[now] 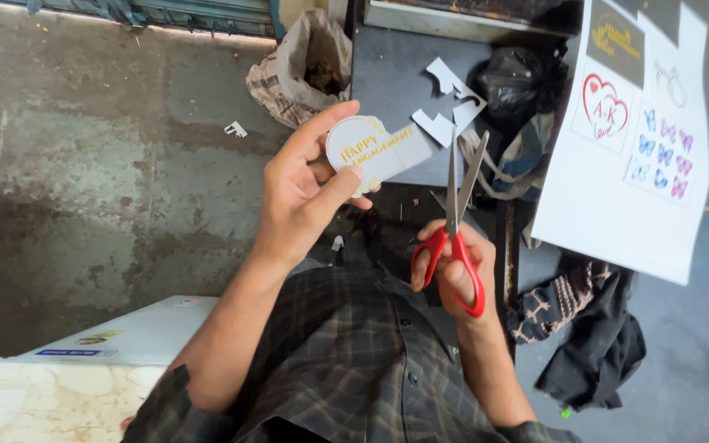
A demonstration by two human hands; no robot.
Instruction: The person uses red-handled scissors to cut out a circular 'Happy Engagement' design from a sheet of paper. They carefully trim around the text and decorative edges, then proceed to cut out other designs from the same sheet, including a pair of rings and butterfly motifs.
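Checked dark shirt sleeves are filling the bottom of the view, and from them the left hand [301, 193] is rising, pinching a printed paper cutout [368, 150] between thumb and fingers. That cutout is showing a round white part with gold lettering and a grey strip running off to the right, held up in the air. Just beside it, the right hand [457, 271] is gripping red-handled scissors [455, 221], fingers through the loops, blades slightly parted and pointing upward. Grey paper scraps [450, 102] are lying beyond, and a white printed sheet [625, 164] is lying at the right.
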